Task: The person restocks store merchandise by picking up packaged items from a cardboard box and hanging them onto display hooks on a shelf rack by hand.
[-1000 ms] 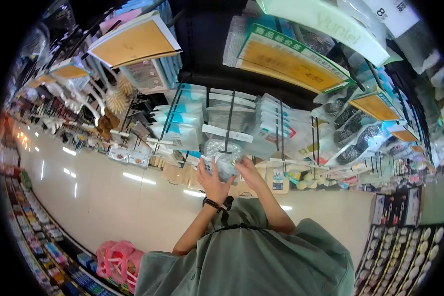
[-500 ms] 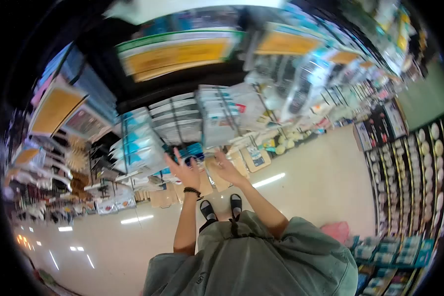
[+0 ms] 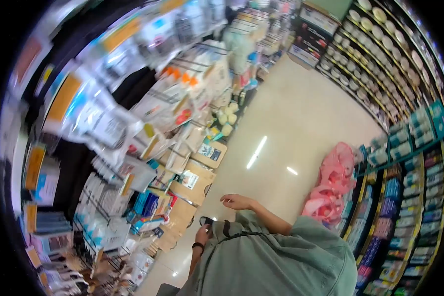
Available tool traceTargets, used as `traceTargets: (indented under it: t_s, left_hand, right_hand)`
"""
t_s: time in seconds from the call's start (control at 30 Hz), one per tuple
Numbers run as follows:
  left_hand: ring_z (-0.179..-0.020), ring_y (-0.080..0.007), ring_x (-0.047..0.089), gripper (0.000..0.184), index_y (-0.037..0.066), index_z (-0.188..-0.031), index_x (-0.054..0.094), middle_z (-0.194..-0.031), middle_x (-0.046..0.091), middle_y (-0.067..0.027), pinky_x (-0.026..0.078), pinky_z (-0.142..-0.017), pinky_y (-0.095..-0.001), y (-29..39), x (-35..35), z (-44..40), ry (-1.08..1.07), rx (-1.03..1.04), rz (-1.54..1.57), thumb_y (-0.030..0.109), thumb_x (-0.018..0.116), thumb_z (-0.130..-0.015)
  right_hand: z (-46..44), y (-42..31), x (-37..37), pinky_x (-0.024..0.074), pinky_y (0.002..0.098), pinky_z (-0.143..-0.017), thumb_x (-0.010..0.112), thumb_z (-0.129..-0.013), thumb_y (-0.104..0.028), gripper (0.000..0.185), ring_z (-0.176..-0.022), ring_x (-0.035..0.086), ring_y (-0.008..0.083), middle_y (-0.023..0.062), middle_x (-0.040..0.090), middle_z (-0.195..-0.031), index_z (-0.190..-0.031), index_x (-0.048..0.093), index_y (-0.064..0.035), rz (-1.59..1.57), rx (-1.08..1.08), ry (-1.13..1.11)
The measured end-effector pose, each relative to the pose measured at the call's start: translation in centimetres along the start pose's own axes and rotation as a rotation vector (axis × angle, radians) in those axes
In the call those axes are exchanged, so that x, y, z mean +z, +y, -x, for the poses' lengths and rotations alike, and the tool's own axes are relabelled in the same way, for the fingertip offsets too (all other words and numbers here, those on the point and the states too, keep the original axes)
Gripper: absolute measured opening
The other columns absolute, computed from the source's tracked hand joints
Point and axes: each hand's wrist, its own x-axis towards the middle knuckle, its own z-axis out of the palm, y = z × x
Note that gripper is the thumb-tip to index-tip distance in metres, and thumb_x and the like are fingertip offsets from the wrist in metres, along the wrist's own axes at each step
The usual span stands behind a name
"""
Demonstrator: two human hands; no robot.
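Note:
My right hand (image 3: 236, 201) hangs in front of my waist above the pale floor, its fingers loosely stretched to the left with nothing in them. Lower down, my left hand (image 3: 202, 234) is beside the front of my green-grey shirt (image 3: 276, 256), a dark bracelet (image 3: 198, 245) on its wrist. Its fingers are small and partly blurred, so their closing cannot be made out. A dark sandal (image 3: 207, 220) shows just past that hand. Nearest to both hands on the left are hanging wooden cutting boards (image 3: 191, 182) with paper labels.
Shelving with hooks of packaged goods (image 3: 101, 123) runs along the left, blurred in places. Pink baskets or stools (image 3: 330, 185) stand on the right, beside shelves of packets (image 3: 389, 212). Racks of bowls (image 3: 380, 47) and stacked boxes (image 3: 308, 34) are farther off. Glossy floor (image 3: 281, 118) lies between.
My view has turned right, putting the shelving on the left. Both hands have drawn back from the hanging packets toward my body.

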Motion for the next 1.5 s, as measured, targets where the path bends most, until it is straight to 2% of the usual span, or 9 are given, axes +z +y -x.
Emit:
traceTargets:
  t_s: [0.07, 0.23, 0.43, 0.57, 0.67, 0.9, 1.23, 1.37, 1.5]
  left_hand:
    - [-0.107, -0.0373, 0.061, 0.037, 0.009, -0.124, 0.059, -0.111, 0.066, -0.0188, 0.05, -0.091, -0.0454, 2.6, 1.1, -3.0, -0.174, 0.164, -0.154, 0.024, 0.059, -0.091]
    - [-0.11, -0.0406, 0.058, 0.04, 0.005, -0.125, 0.059, -0.116, 0.064, -0.0214, 0.047, -0.094, -0.0465, 15.5, 0.7, -9.4, -0.16, 0.46, -0.336, 0.025, 0.061, -0.09]
    - [-0.112, -0.0384, 0.059, 0.036, 0.003, -0.123, 0.06, -0.117, 0.063, -0.0209, 0.047, -0.096, -0.0434, 30.4, 2.3, -14.5, -0.138, 0.56, -0.376, 0.02, 0.062, -0.091]
    - [-0.11, -0.0337, 0.061, 0.037, 0.002, -0.125, 0.059, -0.12, 0.063, -0.0198, 0.049, -0.094, -0.0382, 36.6, 6.0, -17.0, -0.474, 0.44, 0.012, 0.023, 0.061, -0.095]
    - [-0.11, -0.0336, 0.061, 0.037, 0.002, -0.125, 0.058, -0.12, 0.063, -0.0185, 0.049, -0.094, -0.0382, 40.9, 8.7, -19.8, -0.571, 0.677, -0.144, 0.024, 0.061, -0.095]
    - [-0.106, -0.035, 0.061, 0.039, 0.002, -0.125, 0.058, -0.117, 0.064, -0.0169, 0.049, -0.091, -0.0406, 51.8, 13.2, -31.0, -0.735, 0.852, -0.282, 0.028, 0.059, -0.095]
    - [-0.104, -0.0328, 0.063, 0.042, 0.003, -0.129, 0.056, -0.117, 0.064, -0.0168, 0.05, -0.091, -0.0407, 71.5, 11.9, -49.8, -0.49, 0.833, -0.106, 0.023, 0.062, -0.092]
    - [-0.101, -0.0236, 0.064, 0.057, 0.007, -0.144, 0.042, -0.119, 0.063, -0.0135, 0.052, -0.087, -0.0351, 78.0, 10.9, -55.0, -0.336, 0.778, -0.012, 0.01, 0.064, -0.092]
    - [-0.099, -0.0173, 0.063, 0.057, 0.006, -0.146, 0.04, -0.12, 0.061, -0.0102, 0.051, -0.085, -0.0311, 82.4, 10.6, -59.2, -0.428, 0.709, 0.214, 0.008, 0.062, -0.093]
  right_hand:
    - [2.2, 2.0, -1.9, 0.0506, 0.0386, -0.088, 0.053, -0.097, -0.025, 0.037, -0.097, 0.065, 0.0298, 0.0176, 0.068, -0.11, -0.125, 0.058, -0.0023, -0.002, 0.037, 0.071]
    - [8.6, 3.2, -8.3, 0.0527, 0.0387, -0.085, 0.053, -0.096, -0.026, 0.036, -0.096, 0.067, 0.0298, 0.0177, 0.069, -0.108, -0.122, 0.059, -0.0012, -0.058, 0.07, 0.267]
    - [15.1, 4.7, -14.7, 0.0514, 0.0374, -0.086, 0.051, -0.1, -0.03, 0.038, -0.097, 0.065, 0.027, 0.0164, 0.068, -0.11, -0.124, 0.057, -0.0009, -0.259, 0.12, 0.529]
    - [18.3, 5.7, -18.0, 0.051, 0.0355, -0.085, 0.053, -0.1, -0.027, 0.036, -0.097, 0.063, 0.0227, 0.0141, 0.068, -0.108, -0.125, 0.057, -0.0008, -0.4, 0.198, 0.586]
    - [19.9, 7.1, -20.7, 0.0508, 0.035, -0.086, 0.053, -0.1, -0.026, 0.036, -0.097, 0.063, 0.0217, 0.0135, 0.068, -0.108, -0.125, 0.057, -0.0006, -0.369, 0.15, 0.707]
    - [21.7, 9.2, -32.9, 0.0503, 0.0342, -0.09, 0.051, -0.101, -0.024, 0.036, -0.103, 0.064, 0.0219, 0.0135, 0.067, -0.113, -0.129, 0.054, -0.001, -0.336, 0.257, 0.8]
    - [17.4, 10.7, -57.3, 0.0487, 0.0315, -0.091, 0.05, -0.102, -0.017, 0.034, -0.103, 0.06, 0.0162, 0.0092, 0.063, -0.112, -0.133, 0.05, -0.0034, -0.54, 0.152, 0.857]
    - [15.3, 9.6, -64.9, 0.0486, 0.031, -0.091, 0.05, -0.102, -0.017, 0.033, -0.102, 0.06, 0.0156, 0.008, 0.063, -0.112, -0.132, 0.05, -0.0043, -0.556, 0.156, 0.933]
    - [13.0, 11.4, -70.5, 0.0485, 0.0309, -0.091, 0.05, -0.102, -0.019, 0.033, -0.102, 0.06, 0.0151, 0.0074, 0.063, -0.111, -0.132, 0.051, -0.005, -0.724, 0.105, 0.905]
